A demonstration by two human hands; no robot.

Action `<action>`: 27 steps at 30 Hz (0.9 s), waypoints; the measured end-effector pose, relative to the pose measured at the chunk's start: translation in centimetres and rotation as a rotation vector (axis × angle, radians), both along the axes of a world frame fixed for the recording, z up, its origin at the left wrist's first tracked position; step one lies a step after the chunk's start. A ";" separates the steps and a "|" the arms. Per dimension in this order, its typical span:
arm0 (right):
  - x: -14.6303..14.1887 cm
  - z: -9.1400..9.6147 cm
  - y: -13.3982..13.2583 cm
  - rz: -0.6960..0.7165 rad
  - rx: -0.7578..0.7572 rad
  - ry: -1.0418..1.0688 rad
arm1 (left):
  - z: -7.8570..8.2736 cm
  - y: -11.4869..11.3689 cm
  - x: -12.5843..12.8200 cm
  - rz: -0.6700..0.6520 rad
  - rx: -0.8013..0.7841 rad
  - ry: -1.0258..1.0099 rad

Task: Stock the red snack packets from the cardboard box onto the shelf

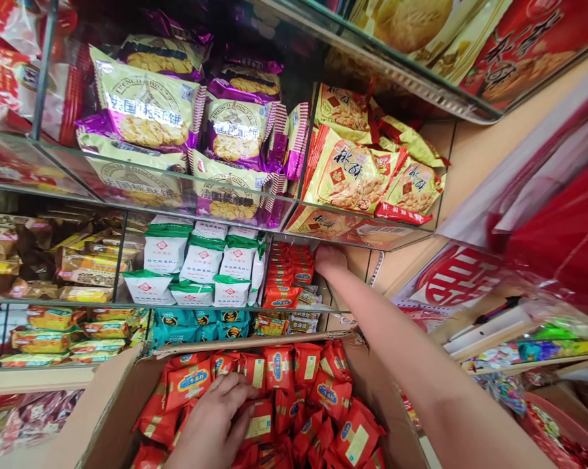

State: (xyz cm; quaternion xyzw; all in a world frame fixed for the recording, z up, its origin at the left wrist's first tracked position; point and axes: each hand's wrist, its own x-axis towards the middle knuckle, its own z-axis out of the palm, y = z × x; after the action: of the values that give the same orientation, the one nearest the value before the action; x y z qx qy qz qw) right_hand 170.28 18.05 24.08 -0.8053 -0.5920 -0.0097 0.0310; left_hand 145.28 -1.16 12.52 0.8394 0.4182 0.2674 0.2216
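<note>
An open cardboard box (pixel 109 407) full of small red snack packets (pixel 326 391) is in front of me. Inside it, my left hand (pixel 218 413) lies over the packets, fingers bent and closed around a red snack packet (pixel 261 423) near the thumb. My right arm stretches up to the shelf compartment above the box. There my right hand (pixel 330 258) is at the right side of stacked red packets (pixel 289 267), touching or very close to them. Its fingers are hidden, so whether it holds anything does not show.
Glass dividers split the shelves. White-and-green packets (pixel 203 260) stand left of the red stack, teal packets (pixel 199 326) below. Purple-and-cream biscuit packs (pixel 147 107) and yellow-red packs (pixel 347 170) fill the shelf above. A red bag (pixel 558 241) hangs at right.
</note>
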 end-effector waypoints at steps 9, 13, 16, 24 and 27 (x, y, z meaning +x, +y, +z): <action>0.1 1.3 -1.3 -0.050 0.071 0.101 | -0.3 0.2 0.0 0.007 0.036 -0.001; 0.6 0.6 -2.7 -0.051 0.085 0.181 | 0.0 0.1 0.0 0.001 0.018 0.019; 0.5 0.3 -4.2 -0.054 0.178 0.161 | 0.1 0.1 0.0 0.004 0.022 0.012; -0.4 0.7 -3.5 -0.044 0.251 0.026 | -0.3 0.2 -0.1 0.007 0.063 0.021; -0.5 0.5 -2.2 -0.045 0.191 0.021 | -0.4 0.1 -0.1 -0.003 0.041 0.048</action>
State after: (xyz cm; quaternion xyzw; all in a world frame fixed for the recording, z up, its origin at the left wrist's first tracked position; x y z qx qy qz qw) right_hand 169.78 15.88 24.58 -0.8117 -0.5699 -0.0585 0.1136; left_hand 145.18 -1.05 12.16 0.8506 0.4165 0.2553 0.1946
